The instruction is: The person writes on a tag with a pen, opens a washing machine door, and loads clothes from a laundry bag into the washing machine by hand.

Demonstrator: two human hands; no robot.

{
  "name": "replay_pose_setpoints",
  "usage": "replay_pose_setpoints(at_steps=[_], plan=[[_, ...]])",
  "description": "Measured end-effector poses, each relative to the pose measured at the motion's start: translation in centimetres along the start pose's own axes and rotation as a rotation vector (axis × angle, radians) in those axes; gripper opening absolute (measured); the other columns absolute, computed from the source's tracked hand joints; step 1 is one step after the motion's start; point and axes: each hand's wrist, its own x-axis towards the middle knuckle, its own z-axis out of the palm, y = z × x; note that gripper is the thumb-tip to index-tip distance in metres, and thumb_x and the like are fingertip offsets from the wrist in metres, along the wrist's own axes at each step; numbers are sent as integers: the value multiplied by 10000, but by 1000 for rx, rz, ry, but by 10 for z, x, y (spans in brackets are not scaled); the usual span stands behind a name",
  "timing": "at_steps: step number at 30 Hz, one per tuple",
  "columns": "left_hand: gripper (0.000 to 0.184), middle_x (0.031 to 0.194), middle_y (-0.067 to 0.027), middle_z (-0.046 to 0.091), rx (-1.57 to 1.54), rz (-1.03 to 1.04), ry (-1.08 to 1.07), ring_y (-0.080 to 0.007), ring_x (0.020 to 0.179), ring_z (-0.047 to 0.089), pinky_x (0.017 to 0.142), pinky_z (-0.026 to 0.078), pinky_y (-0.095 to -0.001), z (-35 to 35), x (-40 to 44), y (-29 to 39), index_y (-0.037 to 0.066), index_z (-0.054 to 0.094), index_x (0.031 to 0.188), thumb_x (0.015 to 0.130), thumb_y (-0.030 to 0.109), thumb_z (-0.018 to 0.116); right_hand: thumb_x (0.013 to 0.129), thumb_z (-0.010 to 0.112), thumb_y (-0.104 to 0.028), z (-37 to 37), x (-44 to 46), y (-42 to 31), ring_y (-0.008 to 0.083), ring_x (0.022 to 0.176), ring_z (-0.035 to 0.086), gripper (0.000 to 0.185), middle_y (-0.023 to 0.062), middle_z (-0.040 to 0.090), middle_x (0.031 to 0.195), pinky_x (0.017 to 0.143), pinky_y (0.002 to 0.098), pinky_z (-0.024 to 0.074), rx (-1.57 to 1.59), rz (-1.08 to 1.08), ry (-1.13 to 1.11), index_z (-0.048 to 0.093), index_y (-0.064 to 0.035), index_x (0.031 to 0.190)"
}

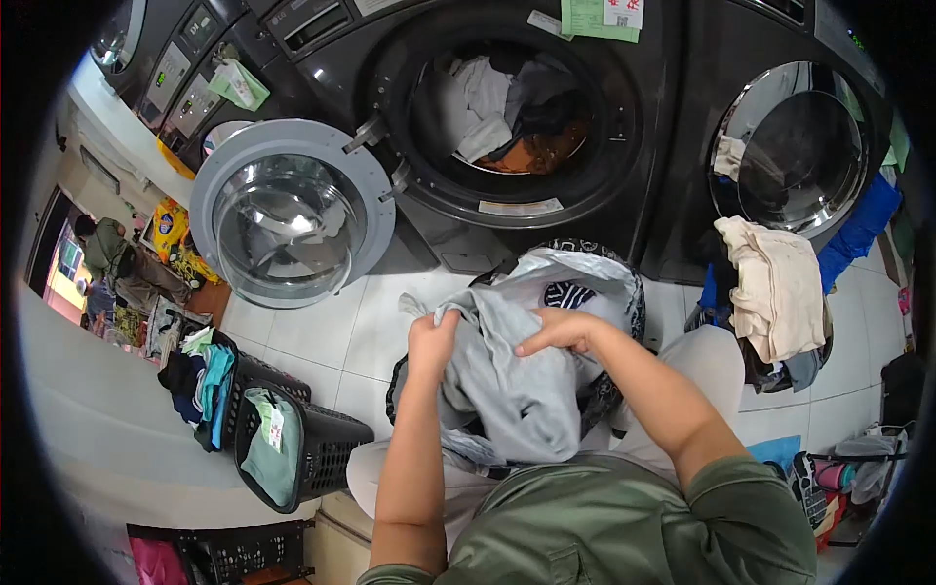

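A light grey garment [517, 385] hangs between my two hands, bunched and folded over itself; which kind it is I cannot tell. My left hand [432, 341] pinches its upper left edge. On the other side, my right hand [563, 331] grips it with the thumb on top. Beneath the cloth stands a black patterned bag [629, 283] lined with pale plastic, with a dark striped item [568, 296] showing inside. Ahead is a dark front-loading washing machine [639, 185], its round door [210, 210] swung out to the left. Grey, white, dark and brown laundry [486, 93] lies in the drum.
Black laundry baskets [336, 458] with folded clothes stand at the left. Beige folded cloth [775, 283] tops a full basket at the right, below another machine's closed door [799, 146]. A person [112, 253] is at the far left. White tiles [370, 312] cover the floor.
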Motion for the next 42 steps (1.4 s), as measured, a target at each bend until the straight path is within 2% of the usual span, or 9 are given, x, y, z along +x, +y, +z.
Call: replay_pose_setpoints(at_steps=[4,6,8,12,17,24,32,37,42], plan=[[288,854,-32,650,485,878,542,-128,739,556,659,462,-305,-5,-22,-16,-24,626,943,878,253,670,782,728,-145,-30,-12,-28,225,910,684,441,110,688,1046,790,346,561,494,1,286,607,12,1176],[298,1124,-124,641,-258,338,-349,-225,934,611,789,493,-370,36,-17,-69,7,592,1164,978,234,539,768,721,-193,-19,-14,-51,245,935,658,590,143,647,1134,820,410,543,514,-57,134,522,19,1281],[307,1136,-125,635,-688,-112,-641,-228,948,606,800,491,-375,79,-29,-82,9,587,1174,976,238,538,751,751,-239,40,-6,-54,244,1190,536,820,202,502,1359,936,381,488,105,-110,63,357,20,1422],[325,1159,-126,624,-945,-202,-510,-236,977,598,821,486,-385,101,-26,-73,13,575,1194,972,247,537,672,741,-177,142,-22,-69,289,1239,505,804,209,478,1387,1040,382,400,-70,-638,-255,416,26,1379],[349,1187,-128,610,-1040,-146,-391,-246,1012,587,848,481,-398,115,17,-32,17,561,1218,967,257,535,679,739,-202,48,-38,-82,305,1167,564,704,216,540,1313,969,387,450,-350,-297,666,490,53,1286],[385,1228,-131,591,-925,-149,-400,-260,1062,572,886,473,-416,100,-17,-58,23,541,1252,959,272,533,616,770,-304,90,-21,-71,240,591,587,476,122,630,674,556,367,473,-366,-256,-75,618,54,890],[428,1273,-134,568,-898,-171,-393,-275,1120,555,929,464,-436,96,-29,-67,31,519,1292,950,289,530,624,736,-265,128,-45,-83,320,814,653,499,269,631,862,675,399,493,-300,-395,61,573,88,938],[456,1302,-136,554,-957,-180,-424,-285,1155,544,955,459,-449,115,-15,-51,35,505,1316,945,300,529,714,781,-478,130,-58,-90,317,1049,607,780,262,612,1148,884,386,472,-68,-442,-313,540,122,1150],[485,1331,-138,540,-1002,-181,-479,-295,1191,534,982,453,-462,140,-2,-30,40,491,1341,940,310,527,702,801,-448,57,-38,-103,325,1023,621,695,258,623,1123,876,379,483,-418,-363,169,595,69,1118]])
